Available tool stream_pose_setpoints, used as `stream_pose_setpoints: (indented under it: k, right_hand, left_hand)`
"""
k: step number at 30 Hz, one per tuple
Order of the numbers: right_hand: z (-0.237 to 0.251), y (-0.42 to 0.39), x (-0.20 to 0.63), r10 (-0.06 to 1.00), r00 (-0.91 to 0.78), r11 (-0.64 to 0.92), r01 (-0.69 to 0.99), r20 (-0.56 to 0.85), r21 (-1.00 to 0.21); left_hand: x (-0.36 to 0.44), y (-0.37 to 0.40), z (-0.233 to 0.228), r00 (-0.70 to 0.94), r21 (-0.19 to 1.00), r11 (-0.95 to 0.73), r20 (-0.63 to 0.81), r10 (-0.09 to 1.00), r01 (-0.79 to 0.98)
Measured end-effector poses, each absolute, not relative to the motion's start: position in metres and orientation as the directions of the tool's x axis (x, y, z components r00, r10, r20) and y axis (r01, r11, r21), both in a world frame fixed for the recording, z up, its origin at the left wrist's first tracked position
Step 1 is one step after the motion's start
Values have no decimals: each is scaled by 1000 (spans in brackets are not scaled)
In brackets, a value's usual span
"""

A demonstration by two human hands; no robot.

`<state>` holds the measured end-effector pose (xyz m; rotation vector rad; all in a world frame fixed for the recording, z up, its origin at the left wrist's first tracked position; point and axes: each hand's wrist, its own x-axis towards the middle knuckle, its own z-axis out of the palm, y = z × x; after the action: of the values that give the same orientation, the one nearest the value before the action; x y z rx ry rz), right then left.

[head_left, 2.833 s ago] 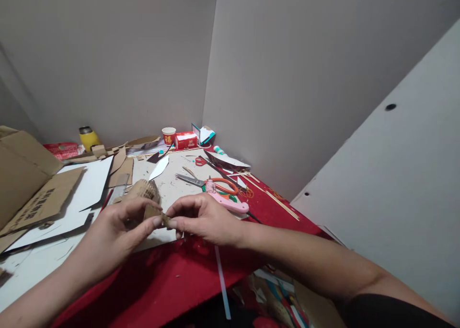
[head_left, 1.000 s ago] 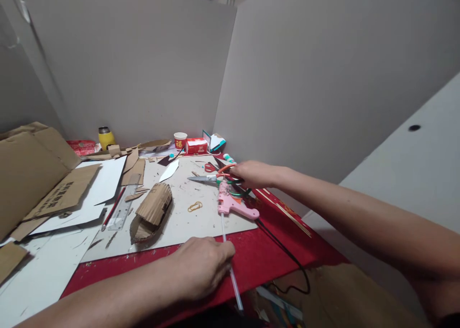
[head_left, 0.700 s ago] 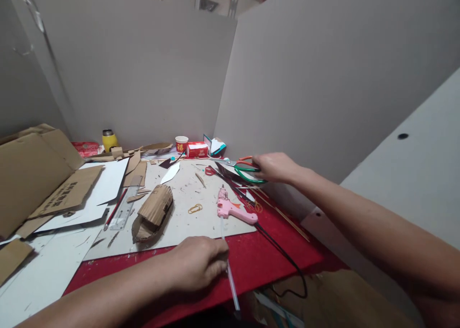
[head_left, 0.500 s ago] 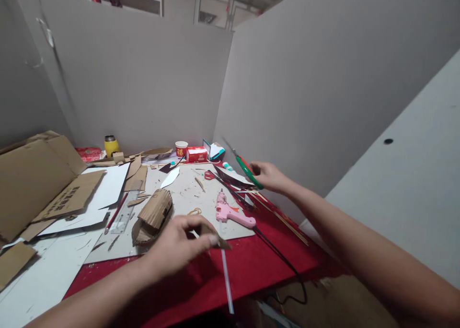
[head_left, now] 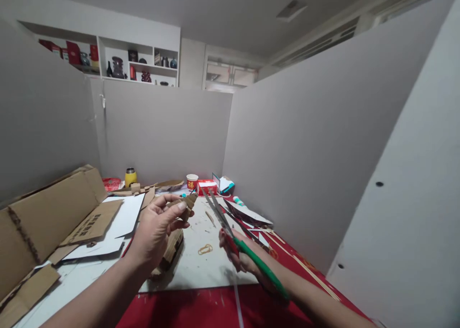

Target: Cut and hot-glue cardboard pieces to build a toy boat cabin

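Raised over the board, my left hand [head_left: 161, 222] pinches a small brown piece of cardboard [head_left: 189, 205] between thumb and fingers. My right hand [head_left: 240, 251] is closed around scissors [head_left: 264, 265] with green and red handles, and their blades stand slightly apart, pointing up and away. The blades are close to the cardboard piece but apart from it. Behind my left hand a rolled corrugated cardboard form [head_left: 172, 251] lies on the white board [head_left: 201, 275], partly hidden by the wrist. Rubber bands [head_left: 205, 249] rest on the board between my hands.
Cardboard sheets [head_left: 53, 208] and white paper [head_left: 131, 215] cover the left side. A yellow bottle [head_left: 130, 177], paper cup [head_left: 191, 181] and red box [head_left: 207, 187] stand at the back. Wooden sticks [head_left: 316, 277] line the right edge. A clear glue stick [head_left: 238, 304] lies in front.
Both hands have come up and closer together; the scissors have moved left from the right side, toward the cardboard piece. The view has tilted upward. My right arm now hides the pink glue gun.
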<state>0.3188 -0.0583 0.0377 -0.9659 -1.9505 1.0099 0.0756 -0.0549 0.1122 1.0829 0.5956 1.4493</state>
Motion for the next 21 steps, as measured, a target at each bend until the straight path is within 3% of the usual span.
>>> stream_pose_setpoints:
  k: [5,10,16,21]
  right_hand:
    - [46,-69,316,802,-501,552,409,327,-727]
    - [58,-81,306,815,-463,567,515,349,-643]
    - [64,-89,297,830,-436,554,564,349,-613]
    - [65,-92,292,811,-467,570,501,351,-651]
  left_hand:
    - [82,-54,116,87,849,-248,323,942,-467]
    - [85,-56,111,136,871,-260,343,930,-418]
    - [83,-59,107,183,888,-262,349,919,-379]
    - [81,-57,108,210,886,-258,356,910,-386]
